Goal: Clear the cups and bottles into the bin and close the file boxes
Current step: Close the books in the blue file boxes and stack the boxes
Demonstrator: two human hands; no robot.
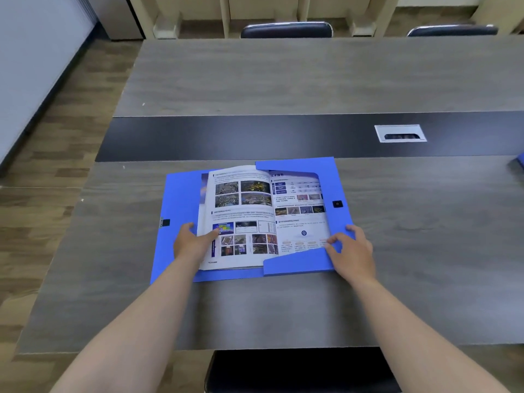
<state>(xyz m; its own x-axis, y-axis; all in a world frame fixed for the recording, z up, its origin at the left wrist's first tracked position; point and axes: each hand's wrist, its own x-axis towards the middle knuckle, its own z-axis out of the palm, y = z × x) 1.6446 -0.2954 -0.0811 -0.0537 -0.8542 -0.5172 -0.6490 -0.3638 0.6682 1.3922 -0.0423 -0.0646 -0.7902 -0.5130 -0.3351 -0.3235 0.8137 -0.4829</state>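
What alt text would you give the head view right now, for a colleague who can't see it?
An open blue file box lies on a grey table with an open booklet inside. The left hand grips the booklet's left page; the right hand pinches the box's near-right flap. No cups or bottles show.
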